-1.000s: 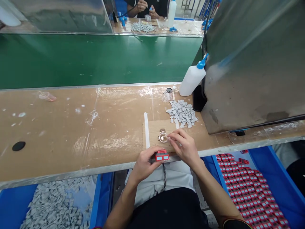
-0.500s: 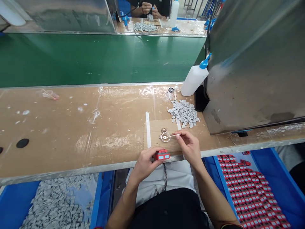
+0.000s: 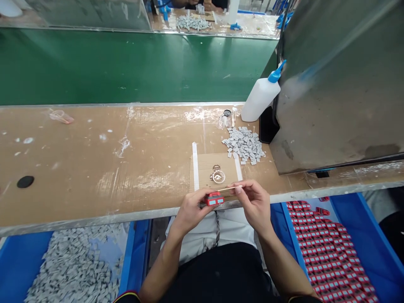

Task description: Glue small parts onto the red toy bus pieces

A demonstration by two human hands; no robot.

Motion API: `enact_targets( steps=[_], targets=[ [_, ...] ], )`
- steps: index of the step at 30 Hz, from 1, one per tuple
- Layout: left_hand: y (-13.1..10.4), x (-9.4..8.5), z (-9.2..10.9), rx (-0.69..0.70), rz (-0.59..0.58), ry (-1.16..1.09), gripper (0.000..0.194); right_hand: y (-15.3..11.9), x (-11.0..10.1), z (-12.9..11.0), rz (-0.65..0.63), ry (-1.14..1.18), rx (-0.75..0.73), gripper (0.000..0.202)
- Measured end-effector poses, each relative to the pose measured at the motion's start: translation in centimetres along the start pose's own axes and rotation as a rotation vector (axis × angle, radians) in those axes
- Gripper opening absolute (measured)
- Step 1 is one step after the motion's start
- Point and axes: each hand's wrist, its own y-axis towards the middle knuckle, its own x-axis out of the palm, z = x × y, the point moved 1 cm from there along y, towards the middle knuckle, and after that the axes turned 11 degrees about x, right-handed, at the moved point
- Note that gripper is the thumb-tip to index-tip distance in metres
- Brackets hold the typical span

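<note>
My left hand (image 3: 193,209) is closed on a small red toy vehicle body (image 3: 215,199) with pale blue windows, at the table's front edge. Between the thumb and fingers of my right hand (image 3: 255,203) is a thin wooden stick (image 3: 229,188), its far end over the top of the red toy. Whether the tip touches it, I cannot tell. Just beyond both hands, a small round clear cup (image 3: 219,176) rests on a taped cardboard sheet (image 3: 203,168). A heap of small grey pieces (image 3: 243,144) lies behind my right hand.
A white squeeze bottle (image 3: 260,99) with a blue nozzle leans near a metal panel (image 3: 331,92). Blue bins below hold grey pieces (image 3: 78,265) at left and rows of red toys (image 3: 334,248) at right. Beyond a green belt (image 3: 132,69), another person's hands show.
My right hand has drawn the stick back from the round cup to the red toy. My left hand still holds the toy. The camera view has tilted slightly downward.
</note>
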Motion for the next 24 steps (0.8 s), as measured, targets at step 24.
enact_targets(
  steps=[24],
  targets=[
    [0.29,-0.07,0.50,0.023,-0.018,-0.005,0.019,-1.11,0.58,-0.16,-0.043,-0.304,-0.229,0.009]
  ],
)
